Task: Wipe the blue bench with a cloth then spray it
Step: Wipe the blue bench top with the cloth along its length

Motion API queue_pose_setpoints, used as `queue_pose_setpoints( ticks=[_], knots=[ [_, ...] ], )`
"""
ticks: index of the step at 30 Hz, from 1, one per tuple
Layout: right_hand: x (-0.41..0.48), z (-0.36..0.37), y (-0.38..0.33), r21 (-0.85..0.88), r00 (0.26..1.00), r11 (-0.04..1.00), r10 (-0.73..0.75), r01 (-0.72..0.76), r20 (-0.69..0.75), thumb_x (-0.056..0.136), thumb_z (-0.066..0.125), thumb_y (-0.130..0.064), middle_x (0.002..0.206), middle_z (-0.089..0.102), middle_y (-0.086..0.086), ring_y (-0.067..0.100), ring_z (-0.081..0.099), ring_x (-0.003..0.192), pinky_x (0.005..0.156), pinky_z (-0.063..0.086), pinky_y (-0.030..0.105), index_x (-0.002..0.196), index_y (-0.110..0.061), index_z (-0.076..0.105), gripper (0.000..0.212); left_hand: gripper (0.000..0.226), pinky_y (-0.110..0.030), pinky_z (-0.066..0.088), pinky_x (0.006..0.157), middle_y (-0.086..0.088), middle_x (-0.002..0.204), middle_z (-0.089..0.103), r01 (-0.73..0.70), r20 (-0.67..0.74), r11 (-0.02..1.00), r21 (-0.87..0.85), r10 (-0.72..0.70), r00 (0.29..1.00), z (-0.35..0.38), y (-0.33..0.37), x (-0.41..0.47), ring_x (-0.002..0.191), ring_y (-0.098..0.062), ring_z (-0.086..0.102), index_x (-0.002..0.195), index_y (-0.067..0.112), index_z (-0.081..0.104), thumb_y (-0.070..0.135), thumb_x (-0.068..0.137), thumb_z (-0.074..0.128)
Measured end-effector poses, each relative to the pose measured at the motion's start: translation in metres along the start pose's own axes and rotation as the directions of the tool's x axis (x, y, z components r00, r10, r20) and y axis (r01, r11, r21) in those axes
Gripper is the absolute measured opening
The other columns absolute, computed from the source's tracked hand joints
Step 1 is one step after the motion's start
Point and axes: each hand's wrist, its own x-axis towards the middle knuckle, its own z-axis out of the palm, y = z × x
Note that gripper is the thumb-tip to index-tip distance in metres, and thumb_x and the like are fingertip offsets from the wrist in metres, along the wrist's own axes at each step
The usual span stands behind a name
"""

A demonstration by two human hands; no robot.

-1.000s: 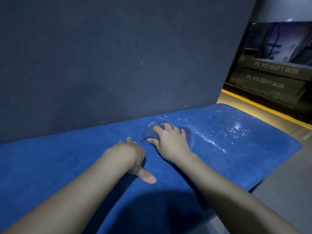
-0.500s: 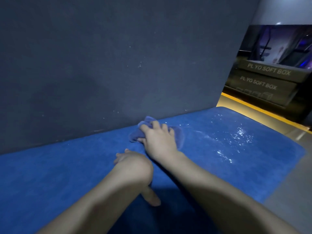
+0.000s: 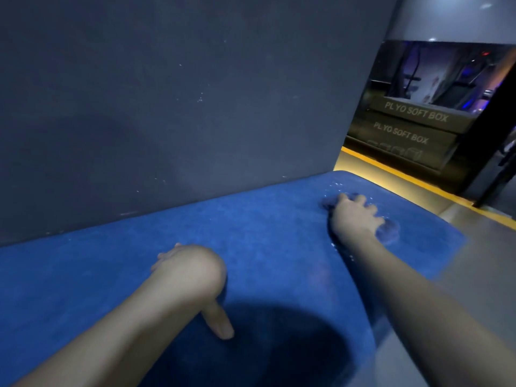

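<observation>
1. Blue bench [image 3: 139, 275] was mid-wipe: my right hand [image 3: 354, 216] pressed the cloth [image 3: 389, 231] down near the far right end, fingers spread wide over it.
2. Left hand [image 3: 190, 269] rested on the bench, thumb out, fingers flat, holding nothing.
3. I judged wiping unfinished, as wet specks lay round the cloth; the next move called for sweeping it across them.
4. No spray bottle in view; stacked soft boxes [image 3: 405, 127] stood beyond, contents hidden.

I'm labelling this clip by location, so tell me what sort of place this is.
Most likely a gym. Two stacked dark boxes read PLYO SOFT BOX, what look like exercise machines stand behind them, and the blue bench sits against a dark wall.
</observation>
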Motion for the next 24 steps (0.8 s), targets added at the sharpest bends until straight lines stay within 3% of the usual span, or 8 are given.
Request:
queue_pose_setpoints(
  ticks=[3,5,9,13,15,18,21,24],
  knots=[
    [-0.004,-0.009,0.037,-0.034,0.991,0.991,0.131,-0.132,-0.024,0.095,0.041,-0.013,0.136,0.037,0.021,0.046,0.036,0.123,0.096,0.035,0.061,0.134,-0.014,0.041,0.039,0.104,-0.039,0.046,0.102,-0.017,0.144,0.041,-0.008,-0.028,1.000,0.026,0.009,1.000,-0.001,0.001,-0.007,0.129,-0.036,0.043,0.139,0.016,0.041,0.072,0.056,0.067],
    [-0.012,-0.013,0.039,-0.020,0.994,0.994,0.105,-0.105,-0.035,0.094,0.043,-0.010,0.134,0.038,0.022,0.046,0.037,0.123,0.097,0.035,0.059,0.133,-0.011,0.043,0.038,0.100,-0.040,0.043,0.105,-0.015,0.145,0.041,-0.017,-0.046,0.999,0.038,0.019,0.999,-0.001,0.005,-0.013,0.131,-0.035,0.043,0.139,0.011,0.041,0.069,0.062,0.067],
    [-0.047,-0.011,0.003,0.059,0.980,0.981,-0.182,0.187,-0.083,0.093,0.043,-0.008,0.132,0.040,0.017,0.041,0.039,0.121,0.096,0.035,0.049,0.132,-0.017,0.042,0.040,0.095,-0.046,0.037,0.110,-0.012,0.149,0.036,-0.007,-0.095,0.997,0.076,0.014,0.995,-0.011,0.015,-0.034,0.134,-0.034,0.040,0.142,0.012,0.037,0.061,0.067,0.069],
    [-0.071,-0.004,-0.024,0.015,0.927,0.930,-0.365,0.368,-0.086,0.092,0.049,-0.013,0.134,0.039,0.012,0.037,0.038,0.121,0.093,0.037,0.047,0.135,-0.021,0.039,0.045,0.100,-0.047,0.012,0.118,-0.018,0.160,0.005,-0.259,-0.325,0.965,-0.031,0.235,0.916,-0.026,0.064,-0.040,0.147,-0.033,0.009,0.148,0.005,0.022,0.066,0.076,0.056],
    [-0.067,-0.004,-0.014,0.035,0.937,0.937,-0.344,0.347,-0.066,0.093,0.048,-0.016,0.135,0.039,0.011,0.037,0.038,0.122,0.093,0.037,0.049,0.135,-0.023,0.039,0.043,0.105,-0.046,0.004,0.120,-0.020,0.159,-0.005,-0.316,-0.348,0.947,-0.063,0.276,0.896,-0.027,0.090,-0.033,0.148,-0.034,-0.002,0.149,0.000,0.014,0.067,0.078,0.052],
    [-0.054,-0.004,0.019,0.043,0.966,0.966,-0.251,0.254,-0.058,0.094,0.046,-0.014,0.135,0.039,0.012,0.038,0.038,0.123,0.095,0.036,0.051,0.136,-0.025,0.038,0.044,0.103,-0.044,0.006,0.120,-0.023,0.158,-0.009,-0.328,-0.323,0.941,-0.077,0.288,0.901,-0.023,0.104,-0.019,0.148,-0.037,-0.005,0.149,-0.002,0.016,0.065,0.079,0.052],
    [-0.046,-0.011,0.044,0.049,0.986,0.986,-0.158,0.161,-0.048,0.094,0.044,-0.011,0.134,0.038,0.015,0.041,0.037,0.122,0.096,0.035,0.052,0.136,-0.023,0.039,0.044,0.108,-0.042,0.007,0.121,-0.023,0.158,-0.012,-0.358,-0.345,0.930,-0.082,0.310,0.886,-0.018,0.102,-0.016,0.148,-0.036,-0.007,0.149,-0.004,0.005,0.065,0.080,0.051],
    [-0.052,-0.017,0.040,0.096,0.972,0.970,-0.214,0.223,-0.096,0.095,0.043,-0.012,0.134,0.040,0.015,0.041,0.039,0.120,0.094,0.037,0.049,0.133,-0.021,0.041,0.040,0.109,-0.043,0.008,0.121,-0.025,0.157,-0.010,-0.344,-0.346,0.938,-0.052,0.306,0.887,-0.018,0.104,-0.016,0.147,-0.038,-0.005,0.149,-0.006,0.004,0.065,0.080,0.051]
  ],
)
